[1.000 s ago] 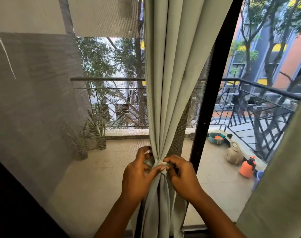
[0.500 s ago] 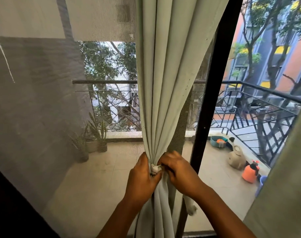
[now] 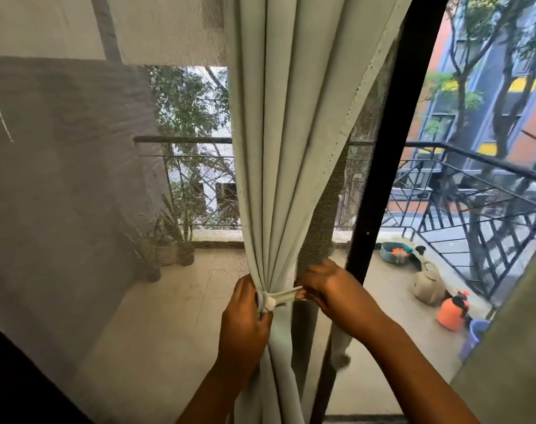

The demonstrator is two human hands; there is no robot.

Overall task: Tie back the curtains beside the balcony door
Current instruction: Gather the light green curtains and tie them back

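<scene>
A pale grey-green curtain hangs in folds down the middle of the view, gathered tight at waist height. A pale tie-back strap wraps the gather, with a knot at its left. My left hand grips the gathered curtain at the knot. My right hand pinches the strap's free end and holds it taut to the right. A loose tail of the strap hangs below my right wrist.
The black door frame stands just right of the curtain. A mesh screen covers the left. Outside are potted plants, a railing, a beige watering can and an orange sprayer. Another curtain hangs at the right edge.
My hands have drawn apart. The right hand has pulled the strap end out to the right, so the strap now shows taut between them. The left stays at the knot.
</scene>
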